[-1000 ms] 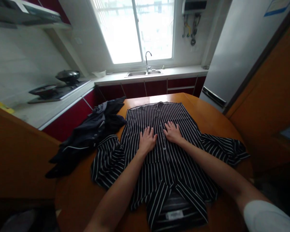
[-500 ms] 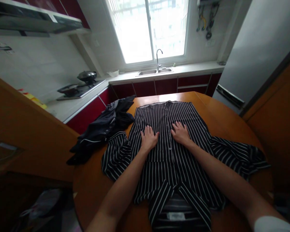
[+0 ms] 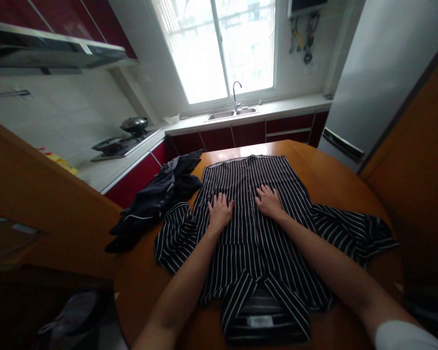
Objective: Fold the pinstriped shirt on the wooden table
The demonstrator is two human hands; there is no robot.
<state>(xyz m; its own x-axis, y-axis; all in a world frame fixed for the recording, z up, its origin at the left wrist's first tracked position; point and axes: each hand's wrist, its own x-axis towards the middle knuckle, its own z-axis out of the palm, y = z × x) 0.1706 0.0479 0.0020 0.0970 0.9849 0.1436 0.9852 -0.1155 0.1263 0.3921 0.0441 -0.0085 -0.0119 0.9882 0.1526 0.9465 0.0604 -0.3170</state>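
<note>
A black shirt with white stripes [image 3: 241,233] lies spread front side up, its collar toward me and its hem at the far side. Both sleeves stretch outward, the left one bunched and the right one creased. My left hand [image 3: 220,212] rests flat on the shirt front, left of the button line, fingers spread. On the other side of the buttons, my right hand [image 3: 269,200] also lies flat with its fingers apart. Neither hand grips the cloth. A pale label [image 3: 260,321] shows inside the collar.
The shirt lies on a round wooden table [image 3: 332,180]. Dark crumpled clothing [image 3: 156,194] sits at the table's left edge. Beyond are a counter with a sink [image 3: 222,115], a stove with a wok [image 3: 134,125], and a grey fridge [image 3: 379,73] at the right.
The camera view has shifted slightly. My left hand has slid a little left on the shirt, while the right hand stays almost in place. The shirt lies as before.
</note>
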